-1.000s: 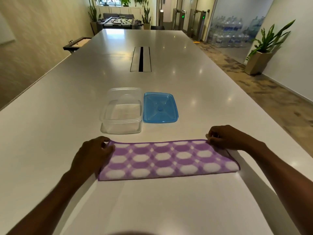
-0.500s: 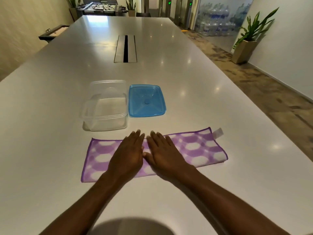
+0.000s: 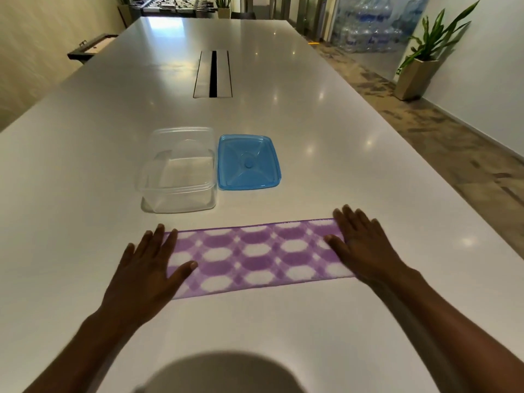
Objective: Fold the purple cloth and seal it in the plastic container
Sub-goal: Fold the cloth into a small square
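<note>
On the near end of a long white table (image 3: 312,321), a purple cloth (image 3: 255,258) patterned with white ovals lies folded into a long, flat strip that runs from left to right. The person's left hand (image 3: 144,276) lies flat on the strip's left end, palm down, fingers spread and the thumb reaching out over the fabric; it pinches nothing. The right hand (image 3: 361,248) lies flat on the right end in the same way, fingers straight and apart, covering that end of the cloth, so neither hand grips, both simply press down. Between the two hands the strip lies smooth against the tabletop. Just beyond the cloth, on its far side and a little left of its middle, stands a clear plastic container (image 3: 177,173), square, uncovered, with nothing inside. Close beside it on the right, the two nearly touching, a blue lid (image 3: 249,162) lies flat on the table. Farther up the table a slotted cable hatch (image 3: 213,74) is set into the surface. Off to the right, on the patterned floor by the white wall, a potted plant (image 3: 416,66) stands in a tall tapered planter, and behind it large water bottles (image 3: 365,24) are stacked behind glass. A rounded shadow (image 3: 224,373) falls across the nearest edge of the table.
</note>
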